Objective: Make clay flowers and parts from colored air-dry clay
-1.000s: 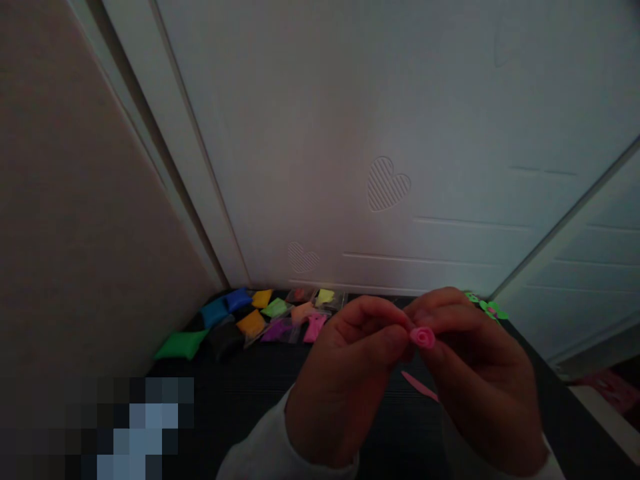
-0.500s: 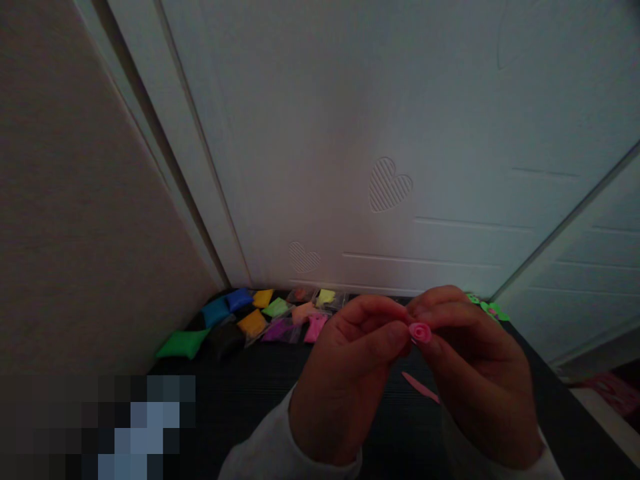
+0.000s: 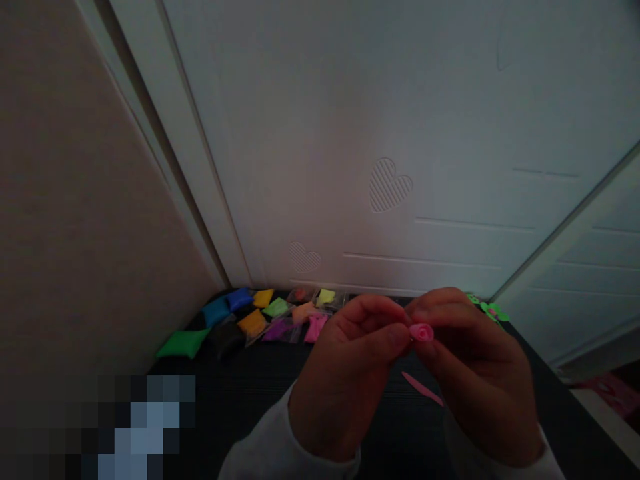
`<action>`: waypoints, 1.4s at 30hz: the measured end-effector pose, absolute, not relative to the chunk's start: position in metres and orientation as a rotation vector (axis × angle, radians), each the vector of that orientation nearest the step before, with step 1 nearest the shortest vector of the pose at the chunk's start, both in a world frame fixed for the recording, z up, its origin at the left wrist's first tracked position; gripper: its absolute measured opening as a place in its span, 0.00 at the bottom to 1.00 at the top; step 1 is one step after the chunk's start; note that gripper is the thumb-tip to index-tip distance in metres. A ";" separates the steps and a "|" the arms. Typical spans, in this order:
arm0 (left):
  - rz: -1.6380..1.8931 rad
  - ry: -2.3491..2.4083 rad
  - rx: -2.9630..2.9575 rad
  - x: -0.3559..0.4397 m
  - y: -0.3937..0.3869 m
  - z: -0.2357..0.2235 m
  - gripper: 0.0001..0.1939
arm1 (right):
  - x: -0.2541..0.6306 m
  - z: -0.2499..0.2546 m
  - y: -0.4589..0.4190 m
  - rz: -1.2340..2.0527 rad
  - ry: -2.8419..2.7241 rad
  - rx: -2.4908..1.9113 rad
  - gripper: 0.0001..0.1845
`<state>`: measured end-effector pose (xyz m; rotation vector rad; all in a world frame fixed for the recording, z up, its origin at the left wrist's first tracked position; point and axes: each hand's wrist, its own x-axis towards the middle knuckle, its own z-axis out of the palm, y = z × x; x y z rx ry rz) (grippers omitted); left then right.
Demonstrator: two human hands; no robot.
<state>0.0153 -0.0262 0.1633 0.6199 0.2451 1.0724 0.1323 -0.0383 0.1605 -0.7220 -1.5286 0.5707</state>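
Observation:
A small pink clay rose (image 3: 421,332), rolled into a spiral, is pinched between the fingertips of both hands above a dark table (image 3: 250,400). My left hand (image 3: 345,387) closes on it from the left with thumb and forefinger. My right hand (image 3: 475,373) grips it from the right, fingers curled around it. Both wrists wear white sleeves. Below the hands a thin pink clay strip (image 3: 423,389) lies on the table.
Several small bags of coloured clay (image 3: 260,319) lie along the table's back edge, from green at the left to pink. Green clay leaves (image 3: 493,310) sit at the back right. A white panelled door with heart cut-outs (image 3: 390,185) stands close behind.
The pink rose has turned slightly between the fingertips and sits a touch higher. Both hands stay in nearly the same place.

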 end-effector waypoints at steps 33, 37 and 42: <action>1.128 0.244 0.703 0.016 -0.027 0.161 0.06 | 0.131 0.163 -0.049 0.581 -1.450 -0.773 0.07; 1.128 0.222 0.738 0.016 -0.027 0.160 0.07 | 0.130 0.163 -0.051 0.614 -1.416 -0.749 0.07; 1.153 0.206 0.781 0.016 -0.027 0.159 0.07 | 0.134 0.164 -0.052 0.561 -1.510 -0.767 0.09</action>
